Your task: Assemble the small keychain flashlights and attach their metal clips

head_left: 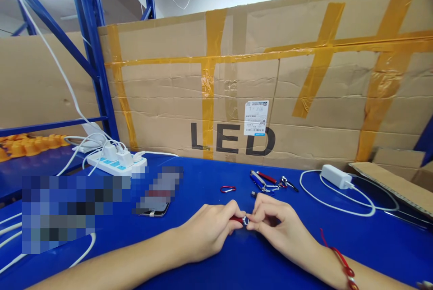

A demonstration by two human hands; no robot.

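Observation:
My left hand (213, 229) is closed around a short red tube (237, 219) with a silver end, most of it hidden by the fingers. At that silver end my right hand (279, 222) is closed in a pinch, thumb and fingertip touching it. Whether a small part sits between those fingertips, I cannot tell. A small dark piece (254, 194) shows just behind the right knuckles; it is unclear whether it lies on the table or is held. Beyond the hands lie a red carabiner (228, 189), a blue tube (258, 180), a red tube (267, 177) and a bunch of metal clips (284, 182).
A blue table (203, 272) carries everything. On the left are a blurred phone (160, 191), a white power strip (117, 163) and loose cables. A white charger (336, 176) with a coiled cord lies right. Behind stands a large cardboard box (169, 100), and a blue rack post (98, 55).

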